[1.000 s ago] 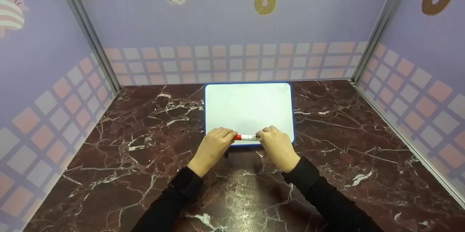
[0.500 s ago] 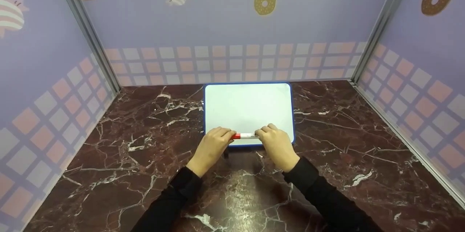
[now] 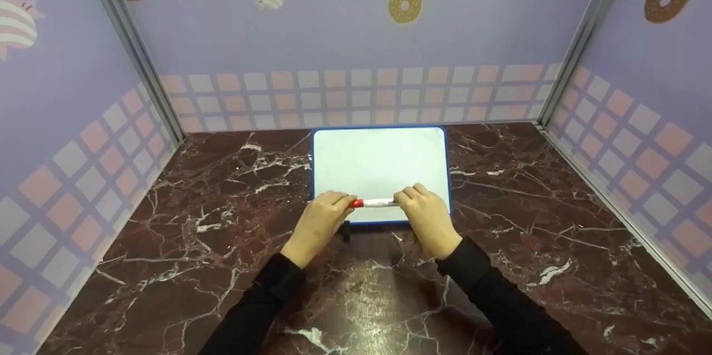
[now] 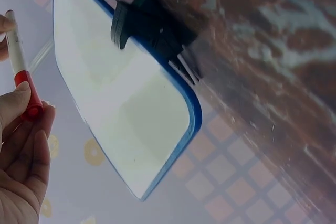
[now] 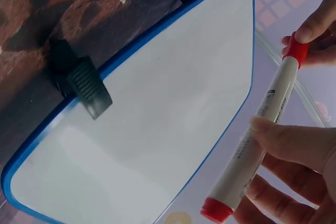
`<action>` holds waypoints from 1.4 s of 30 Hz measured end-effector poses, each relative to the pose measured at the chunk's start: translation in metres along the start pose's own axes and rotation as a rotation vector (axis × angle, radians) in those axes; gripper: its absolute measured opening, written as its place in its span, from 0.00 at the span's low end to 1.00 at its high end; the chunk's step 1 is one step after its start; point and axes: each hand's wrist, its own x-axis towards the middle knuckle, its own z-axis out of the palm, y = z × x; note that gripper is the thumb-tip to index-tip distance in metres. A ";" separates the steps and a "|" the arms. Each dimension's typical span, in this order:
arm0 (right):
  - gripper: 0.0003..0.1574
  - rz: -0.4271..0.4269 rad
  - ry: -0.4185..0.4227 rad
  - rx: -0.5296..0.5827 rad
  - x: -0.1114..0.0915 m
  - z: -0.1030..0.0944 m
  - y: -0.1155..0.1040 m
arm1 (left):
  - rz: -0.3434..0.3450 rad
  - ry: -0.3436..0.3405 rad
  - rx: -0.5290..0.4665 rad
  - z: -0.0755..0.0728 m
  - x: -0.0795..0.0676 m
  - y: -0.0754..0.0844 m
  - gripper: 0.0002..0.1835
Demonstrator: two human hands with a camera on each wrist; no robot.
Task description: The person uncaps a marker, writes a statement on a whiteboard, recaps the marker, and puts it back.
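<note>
A white marker (image 3: 379,202) with a red cap (image 5: 297,49) spans the gap between both hands, in front of the whiteboard's lower part. My left hand (image 3: 322,218) pinches the red cap between thumb and fingers. My right hand (image 3: 429,220) grips the white barrel (image 5: 237,169) near its other end, where a red end plug (image 5: 217,210) shows in the right wrist view. Cap and barrel appear joined there. Behind them the blue-framed whiteboard (image 3: 381,166) stands tilted back, its face without visible marks.
Dark clips (image 4: 149,22) hold the whiteboard's lower edge; another clip (image 5: 86,85) shows in the right wrist view. The board stands on a dark red marbled table (image 3: 233,266). Purple patterned walls (image 3: 345,38) close off the back and both sides.
Both hands have risen slightly with the marker. The left hand has shifted a little to the left, and more of the red cap shows. The whiteboard stays in place.
</note>
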 end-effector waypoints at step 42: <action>0.08 0.084 0.007 -0.029 0.002 -0.003 0.021 | -0.853 -0.496 0.309 -0.027 -0.034 -0.081 0.11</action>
